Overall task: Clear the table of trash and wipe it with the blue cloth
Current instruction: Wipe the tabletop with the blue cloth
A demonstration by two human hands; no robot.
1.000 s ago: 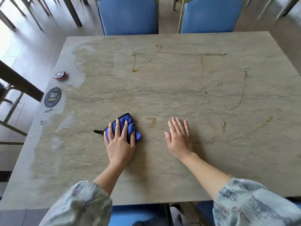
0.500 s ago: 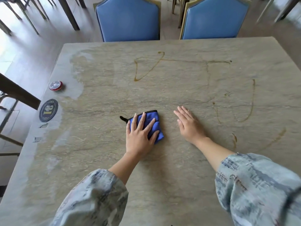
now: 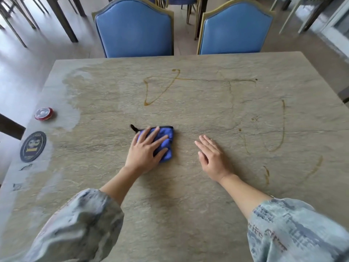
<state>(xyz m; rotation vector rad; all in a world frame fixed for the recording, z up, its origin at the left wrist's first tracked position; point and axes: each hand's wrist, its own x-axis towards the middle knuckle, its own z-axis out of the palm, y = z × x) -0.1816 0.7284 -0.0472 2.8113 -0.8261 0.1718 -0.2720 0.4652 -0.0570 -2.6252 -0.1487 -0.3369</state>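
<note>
1. Blue cloth (image 3: 166,143) lies mid-table (image 3: 188,214), pinned under the flat left hand (image 3: 145,150) for wiping pressure.
2. Right hand (image 3: 212,157), empty and spread, likely braces beside it.
3. Brown streaks (image 3: 160,87) remain beyond.

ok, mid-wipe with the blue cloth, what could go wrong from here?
1. The brown streaks lie beyond the right hand; the left hand may have to cross over or miss them.
2. The blue cloth is a small folded pad, so it may smear the far loop rather than lift it.
3. The red-rimmed disc sits near the table's left edge; a wide sweep could knock it off.
</note>
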